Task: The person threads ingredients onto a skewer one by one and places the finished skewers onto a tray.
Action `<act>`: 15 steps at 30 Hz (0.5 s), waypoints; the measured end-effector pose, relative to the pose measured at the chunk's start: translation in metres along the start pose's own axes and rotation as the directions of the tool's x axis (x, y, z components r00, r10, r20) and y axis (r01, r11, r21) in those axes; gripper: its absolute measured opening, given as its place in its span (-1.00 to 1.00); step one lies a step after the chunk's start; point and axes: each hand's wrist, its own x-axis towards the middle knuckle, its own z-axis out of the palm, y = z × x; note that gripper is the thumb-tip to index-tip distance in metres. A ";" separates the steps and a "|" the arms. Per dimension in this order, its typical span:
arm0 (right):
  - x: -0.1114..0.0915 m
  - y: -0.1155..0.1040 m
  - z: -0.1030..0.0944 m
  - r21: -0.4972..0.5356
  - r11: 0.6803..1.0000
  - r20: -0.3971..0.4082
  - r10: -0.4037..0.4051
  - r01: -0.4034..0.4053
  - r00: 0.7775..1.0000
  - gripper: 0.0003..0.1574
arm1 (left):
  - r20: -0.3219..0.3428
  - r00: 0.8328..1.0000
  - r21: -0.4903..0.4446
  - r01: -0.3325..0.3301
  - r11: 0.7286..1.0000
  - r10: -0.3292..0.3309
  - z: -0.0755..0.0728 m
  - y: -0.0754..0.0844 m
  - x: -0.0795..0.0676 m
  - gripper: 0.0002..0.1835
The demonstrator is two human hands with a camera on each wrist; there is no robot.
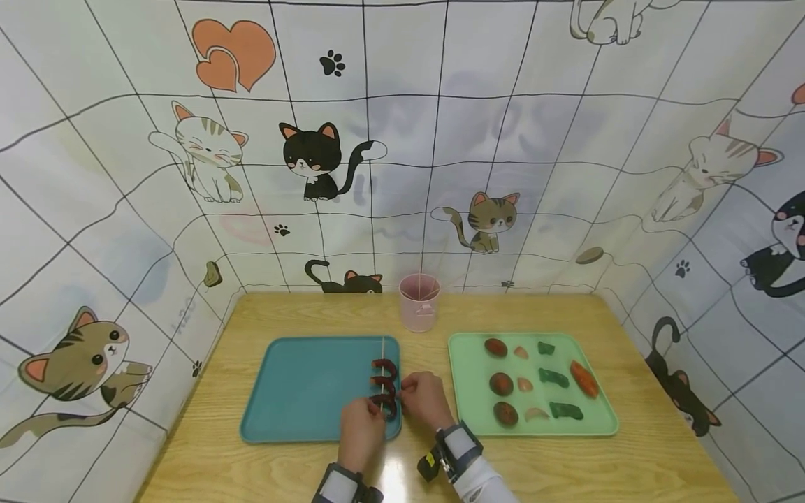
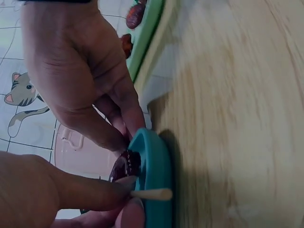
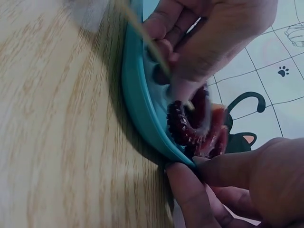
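Observation:
On the right side of the blue tray (image 1: 302, 391), a wooden skewer (image 1: 383, 346) runs through a dark red, curled octopus tentacle (image 3: 183, 126) with suckers along its edge. My left hand (image 1: 363, 429) pinches the skewer near its lower end, and the pale stick tip (image 2: 159, 194) juts out past the fingertips in the left wrist view. My right hand (image 1: 428, 399) is at the tray's right rim. Its thumb and forefinger pinch that rim close beside the tentacle, as the right wrist view shows.
A light green tray (image 1: 462, 391) to the right bears several brown rounds (image 1: 501, 384), small pale pieces, green pieces (image 1: 566, 411) and one long orange-red piece (image 1: 584, 379). Behind the trays stands a pink cup (image 1: 418, 313) with thin sticks. A cat-printed cloth (image 1: 402, 126) surrounds the wooden table (image 1: 352, 314).

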 end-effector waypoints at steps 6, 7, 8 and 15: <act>0.000 -0.001 0.001 0.025 0.999 0.008 0.048 -0.048 0.999 -0.84 | 0.021 1.000 0.005 0.022 1.000 -0.022 -0.002 0.000 0.001 -0.90; 0.000 -0.001 0.002 0.035 0.998 0.013 0.059 -0.059 0.998 -0.84 | 0.029 0.999 0.001 0.019 1.000 -0.019 -0.003 0.000 0.001 -0.90; 0.000 -0.001 0.002 0.044 0.997 0.017 0.064 -0.065 0.998 -0.83 | 0.040 0.999 -0.008 0.020 1.000 -0.019 -0.004 -0.001 0.001 -0.90; -0.002 0.001 0.001 0.074 0.994 0.038 0.083 -0.085 0.996 -0.82 | 0.084 0.996 -0.030 0.016 0.999 -0.014 -0.008 -0.004 0.001 -0.90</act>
